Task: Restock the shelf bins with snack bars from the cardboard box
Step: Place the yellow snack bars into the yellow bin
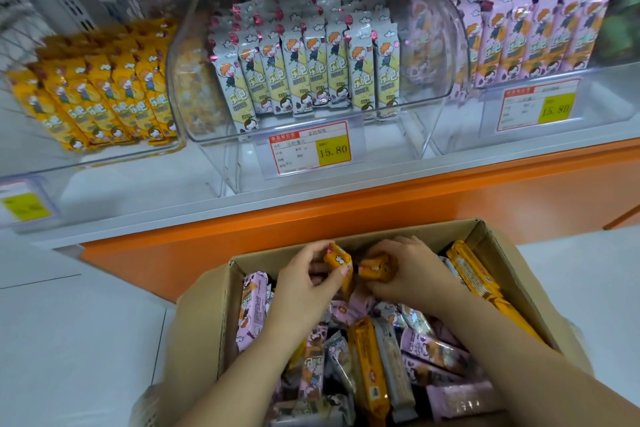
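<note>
Reaching into the open cardboard box (502, 251) at the near edge of the scene, two bare hands each lift an orange-wrapped snack bar. The left hand (308, 276) pinches the first orange bar (337, 262) between thumb and fingertips. The right hand (412, 270) has its grip curled round the second orange bar (375, 266). Beneath them, loose bars (426, 347) in pink, grey and orange lie jumbled.

The bars look light. Their glossy film wrappers are probably slick and crinkly, and the slab inside may snap, so holding the long sides seems safer than the crimped ends.

On the far shelf stand clear, hard plastic bins with rounded walls. The orange bin (114, 154) is on the left, the white bin (188, 55) in the middle and the pink bin (606, 97) on the right.
</note>
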Tool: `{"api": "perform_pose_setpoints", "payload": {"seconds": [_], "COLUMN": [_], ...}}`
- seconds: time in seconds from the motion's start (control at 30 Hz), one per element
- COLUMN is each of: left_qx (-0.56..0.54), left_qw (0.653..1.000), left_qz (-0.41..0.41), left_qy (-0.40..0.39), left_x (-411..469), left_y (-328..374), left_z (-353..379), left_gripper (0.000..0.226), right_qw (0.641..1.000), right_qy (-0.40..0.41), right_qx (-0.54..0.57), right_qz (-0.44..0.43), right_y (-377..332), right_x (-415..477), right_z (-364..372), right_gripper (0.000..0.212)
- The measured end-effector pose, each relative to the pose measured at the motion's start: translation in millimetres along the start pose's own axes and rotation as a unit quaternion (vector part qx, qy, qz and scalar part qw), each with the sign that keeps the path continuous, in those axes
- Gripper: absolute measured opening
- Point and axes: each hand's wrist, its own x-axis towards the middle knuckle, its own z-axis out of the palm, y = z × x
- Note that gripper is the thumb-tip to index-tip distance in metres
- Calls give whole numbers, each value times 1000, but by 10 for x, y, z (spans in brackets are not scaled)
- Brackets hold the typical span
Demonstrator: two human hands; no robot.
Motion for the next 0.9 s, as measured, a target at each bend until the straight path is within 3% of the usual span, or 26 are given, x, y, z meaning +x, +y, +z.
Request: {"api": "perform_pose_setpoints", "payload": {"seconds": [0.13, 0.3, 0.4, 0.53, 0.67, 0.77, 0.9], "left_qx": [-1, -22, -68, -52, -48, -40, -4], "left_qw": [1000, 998, 996, 996, 992, 991, 989], "left_qz": [16, 60, 56, 67, 94, 104, 121], "left_qy": [0, -18, -19, -40, -66, -79, -85], "left_x": [-33, -201, -310, -410, -451, -425, -367], "left_y": [211, 639, 871, 1164, 1458, 1631, 1866], "left_z": [-161, -296, -391, -479, -493, -465, -458], "left_gripper": [34, 26, 35, 27, 40, 31, 34], "right_qw": [987, 978, 965, 926, 871, 817, 783], "right_qy": [-43, -46, -41, -82, -76, -70, -65], "right_qx": [155, 195, 252, 363, 482, 569, 616], "right_qz": [-10, -51, -65, -66, -51, -57, -58], "right_y": [-355, -694, -874, -927, -808, -789, -749], "right_x": [-90, -309, -532, -808, -928, -975, -955], "right_z": [-447, -1027, -1332, -1601, -1702, -1733, -1793], "right_gripper": [38, 28, 27, 45, 73, 28, 27]}}
